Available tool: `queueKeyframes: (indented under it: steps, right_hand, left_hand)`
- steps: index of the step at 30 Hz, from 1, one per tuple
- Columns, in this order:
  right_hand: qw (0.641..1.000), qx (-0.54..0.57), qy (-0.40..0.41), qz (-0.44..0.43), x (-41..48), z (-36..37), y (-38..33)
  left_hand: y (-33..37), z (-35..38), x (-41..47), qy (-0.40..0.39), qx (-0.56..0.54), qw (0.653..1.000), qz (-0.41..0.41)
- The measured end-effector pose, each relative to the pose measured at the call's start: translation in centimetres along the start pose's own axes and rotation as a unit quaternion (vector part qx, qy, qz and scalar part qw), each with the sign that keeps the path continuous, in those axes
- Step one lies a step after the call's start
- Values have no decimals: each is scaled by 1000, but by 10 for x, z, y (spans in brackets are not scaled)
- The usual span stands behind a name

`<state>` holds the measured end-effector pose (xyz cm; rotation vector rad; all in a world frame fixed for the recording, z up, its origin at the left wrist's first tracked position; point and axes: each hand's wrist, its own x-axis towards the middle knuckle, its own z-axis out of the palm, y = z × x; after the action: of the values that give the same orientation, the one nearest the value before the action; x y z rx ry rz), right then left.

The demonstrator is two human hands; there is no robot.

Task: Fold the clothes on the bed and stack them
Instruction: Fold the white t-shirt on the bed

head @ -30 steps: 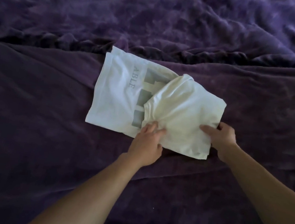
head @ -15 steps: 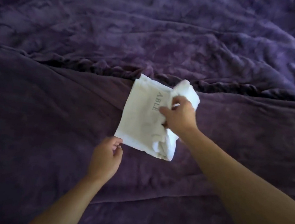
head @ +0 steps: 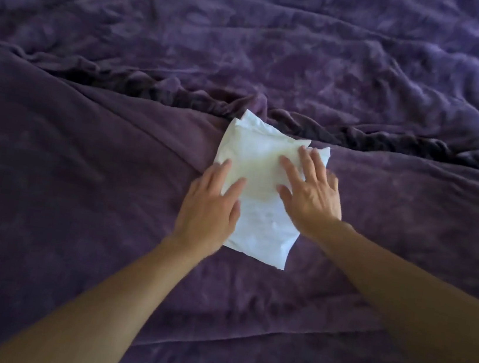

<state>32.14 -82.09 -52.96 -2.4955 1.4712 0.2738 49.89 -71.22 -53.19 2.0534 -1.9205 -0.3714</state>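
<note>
Half a second ago your right hand (head: 311, 196) was bunched round the loose half of the white garment (head: 261, 215) and your left hand (head: 208, 207) sat curled on the blanket off its near corner. Now that half has come over, and both hands lie flat on top of the cloth. The grey lettering that showed before is covered, so you see only plain white fabric.

The garment lies as a compact folded packet, longer than it is wide and tilted a little, with its far end up against the dark rumpled ridge (head: 164, 91) that runs across the bed (head: 432, 70). Its near corner points toward you, between your forearms.

Your left hand rests on the packet's left edge with straight fingers, the palm partly on the purple blanket (head: 73, 219). Your right hand is spread wide over the far right part, its fingertips (head: 303, 153) reaching almost to the top edge (the little-finger side hangs off over the blanket). Neither hand grips anything; both only press. The left hand is slightly blurred.

The blanket around the packet is wrinkled, with long creases running under your arms.
</note>
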Motion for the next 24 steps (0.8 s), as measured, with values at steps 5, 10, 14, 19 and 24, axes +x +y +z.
queueKeyframes:
  steps: [5,10,14,19,24]
  right_hand:
    - [996,30,-85,29,39,15,36]
    - [964,205,10,167,60,4,32]
    - [915,327,-86,220,52,-12,23]
    - [957,244,-53,149,-5,-54,16]
    - [982,155,20,106,-101,-88,13]
  left_hand:
    - [-18,15,97,-119,61,991,-9]
    - [-22,14,132,-201,-8,974,-107]
    - [-5,-4,129,-167,-162,963,-135]
    - [14,-41,104,-209,-219,946,-121]
    - [54,-83,50,-210,-104,972,17]
